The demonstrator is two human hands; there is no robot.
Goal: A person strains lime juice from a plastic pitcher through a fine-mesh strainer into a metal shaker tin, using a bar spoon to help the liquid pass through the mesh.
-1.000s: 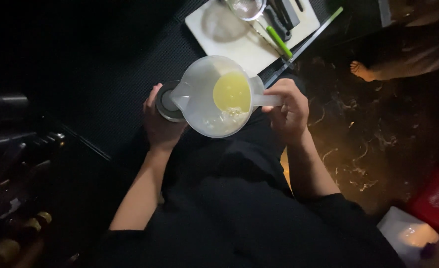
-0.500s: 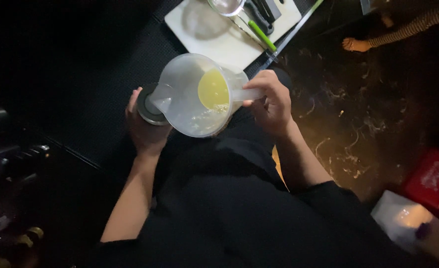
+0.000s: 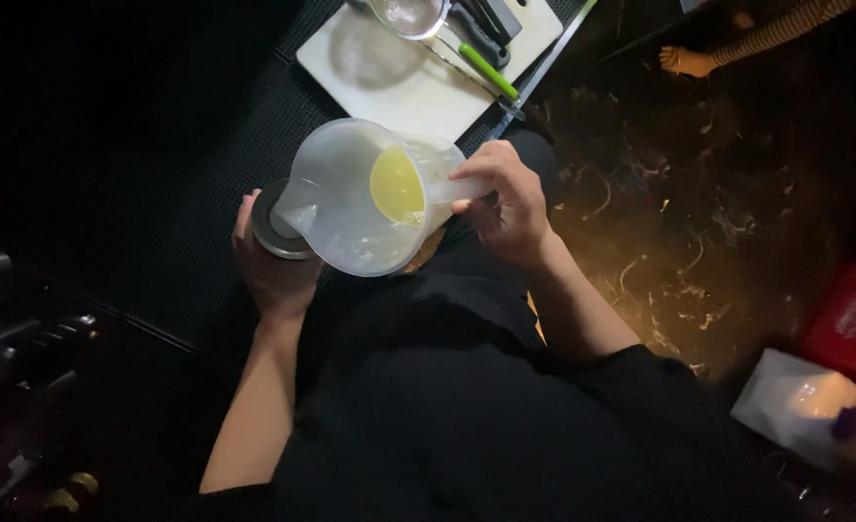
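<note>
While tilted spout-down between both hands, clear plastic jug of yellow liquid: handle clasped by right hand, round metal cup wrapped by left hand.

A dim room holds a black ribbed counter mat, a white cutting board and a dark brown marbled floor under warm light.

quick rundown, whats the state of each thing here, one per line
plastic jug: tilted, spout over the metal cup, a little yellow liquid inside
metal cup: upright, under the spout
left hand: wrapped around the metal cup
right hand: closed on the jug's handle
white cutting board: flat on the dark counter
green-handled knife: lying on the board
glass bowl: upright, contents unclear
</note>
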